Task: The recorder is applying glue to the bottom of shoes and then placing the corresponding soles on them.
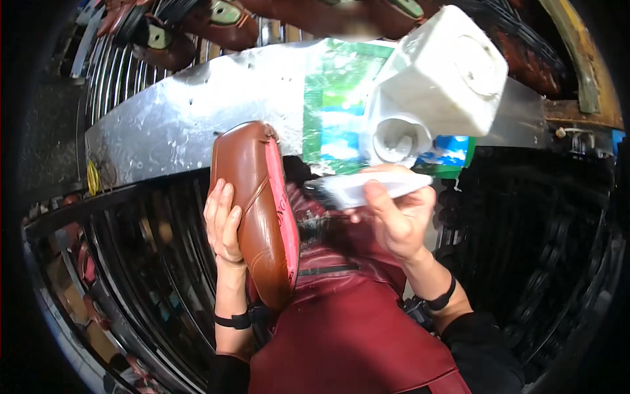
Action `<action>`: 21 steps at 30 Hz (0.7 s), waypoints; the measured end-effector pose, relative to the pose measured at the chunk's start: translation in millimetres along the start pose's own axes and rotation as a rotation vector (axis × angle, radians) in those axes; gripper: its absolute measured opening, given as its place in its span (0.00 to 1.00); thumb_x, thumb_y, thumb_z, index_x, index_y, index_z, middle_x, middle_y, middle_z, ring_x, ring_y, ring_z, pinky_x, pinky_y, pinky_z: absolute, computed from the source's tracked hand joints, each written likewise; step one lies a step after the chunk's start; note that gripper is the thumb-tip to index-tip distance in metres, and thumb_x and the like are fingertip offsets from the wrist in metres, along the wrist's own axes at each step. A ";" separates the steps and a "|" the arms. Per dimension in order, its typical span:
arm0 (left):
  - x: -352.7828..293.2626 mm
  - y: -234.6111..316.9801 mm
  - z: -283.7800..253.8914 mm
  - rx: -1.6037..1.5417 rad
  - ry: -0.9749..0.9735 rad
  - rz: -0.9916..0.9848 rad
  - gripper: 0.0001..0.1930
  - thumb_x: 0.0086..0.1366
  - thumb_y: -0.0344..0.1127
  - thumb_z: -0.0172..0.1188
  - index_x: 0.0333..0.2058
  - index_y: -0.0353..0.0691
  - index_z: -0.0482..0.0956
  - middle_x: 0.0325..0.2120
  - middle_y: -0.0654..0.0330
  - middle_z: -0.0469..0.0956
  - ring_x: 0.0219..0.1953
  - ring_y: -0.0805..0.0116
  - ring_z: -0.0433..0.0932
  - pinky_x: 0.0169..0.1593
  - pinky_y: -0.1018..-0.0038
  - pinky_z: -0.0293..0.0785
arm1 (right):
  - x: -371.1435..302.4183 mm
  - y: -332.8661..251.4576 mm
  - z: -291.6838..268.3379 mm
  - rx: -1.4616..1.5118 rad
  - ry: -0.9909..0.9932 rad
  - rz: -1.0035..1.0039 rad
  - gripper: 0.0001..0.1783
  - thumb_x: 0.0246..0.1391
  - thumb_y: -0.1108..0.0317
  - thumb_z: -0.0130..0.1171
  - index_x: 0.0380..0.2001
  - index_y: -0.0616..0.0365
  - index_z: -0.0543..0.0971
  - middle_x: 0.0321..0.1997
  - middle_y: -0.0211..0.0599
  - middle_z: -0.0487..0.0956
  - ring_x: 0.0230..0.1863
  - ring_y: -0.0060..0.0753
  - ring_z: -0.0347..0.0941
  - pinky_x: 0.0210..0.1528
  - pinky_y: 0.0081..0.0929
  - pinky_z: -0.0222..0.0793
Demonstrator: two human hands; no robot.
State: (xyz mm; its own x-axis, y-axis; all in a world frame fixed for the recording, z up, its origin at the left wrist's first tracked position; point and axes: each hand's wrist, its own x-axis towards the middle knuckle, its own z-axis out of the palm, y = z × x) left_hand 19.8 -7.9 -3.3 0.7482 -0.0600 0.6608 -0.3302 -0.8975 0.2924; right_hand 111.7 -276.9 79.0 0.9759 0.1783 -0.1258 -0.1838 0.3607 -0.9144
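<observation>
My left hand [223, 220] is closed on a brown leather shoe [252, 197], gripping it from its left side. The shoe is turned on edge, so its pink underside with dark lettering faces right. My right hand [400, 217] is closed around the white handle of a brush [387, 186]. Its dark bristles point left toward the shoe, with a gap between them; they are smeared by motion. Just beyond the right hand, a white plastic container [453, 72] stands on the bench, its round opening [401, 139] facing me. Something whitish shows inside the opening.
A metal bench top [243, 85] spans the space ahead, with a green and blue plastic sheet [338, 105] under the container. Several brown shoes [233, 29] sit on a roller rack [121, 79] beyond it. A dark red apron [354, 328] covers my lap.
</observation>
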 end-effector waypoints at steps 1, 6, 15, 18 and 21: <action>1.9 -0.1 -4.0 0.000 -0.004 -0.014 0.19 0.71 0.28 0.61 0.57 0.41 0.66 0.59 0.41 0.78 0.60 0.38 0.79 0.63 0.47 0.77 | 7.2 7.0 7.4 0.000 -0.079 -0.001 0.10 0.66 0.74 0.65 0.45 0.72 0.82 0.34 0.44 0.85 0.27 0.26 0.81 0.27 0.21 0.76; 2.4 -3.4 -12.4 0.006 -0.056 -0.004 0.26 0.66 0.28 0.67 0.59 0.41 0.65 0.60 0.41 0.76 0.61 0.38 0.78 0.63 0.46 0.77 | 28.4 23.1 40.6 -0.018 -0.193 0.013 0.08 0.65 0.74 0.66 0.43 0.70 0.84 0.33 0.40 0.85 0.27 0.22 0.80 0.27 0.19 0.75; 6.4 -2.2 -13.9 -0.063 -0.037 -0.003 0.17 0.71 0.26 0.60 0.55 0.39 0.69 0.59 0.43 0.78 0.62 0.41 0.78 0.62 0.48 0.77 | 114.8 31.3 72.2 -0.351 -0.102 0.020 0.09 0.63 0.71 0.68 0.38 0.69 0.85 0.25 0.36 0.85 0.22 0.23 0.80 0.24 0.21 0.74; 3.6 -4.9 -12.0 -0.070 -0.004 0.007 0.16 0.70 0.25 0.61 0.54 0.39 0.71 0.56 0.43 0.80 0.60 0.40 0.79 0.61 0.48 0.78 | 118.6 35.2 69.8 -0.361 -0.059 0.047 0.09 0.63 0.71 0.69 0.37 0.69 0.84 0.27 0.38 0.86 0.22 0.25 0.81 0.24 0.22 0.74; 9.1 -5.1 -10.9 -0.060 0.033 0.018 0.14 0.70 0.25 0.61 0.53 0.38 0.72 0.54 0.43 0.82 0.59 0.40 0.80 0.60 0.49 0.79 | 99.1 26.7 61.6 -0.201 -0.134 0.019 0.08 0.64 0.72 0.68 0.37 0.69 0.85 0.30 0.40 0.86 0.25 0.27 0.82 0.26 0.23 0.75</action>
State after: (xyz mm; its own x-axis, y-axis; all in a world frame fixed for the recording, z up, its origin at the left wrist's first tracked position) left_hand 22.0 0.9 8.7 0.7228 -0.0600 0.6885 -0.3777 -0.8686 0.3208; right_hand 196.3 -193.1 65.8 0.9457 0.3083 -0.1033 -0.1614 0.1693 -0.9723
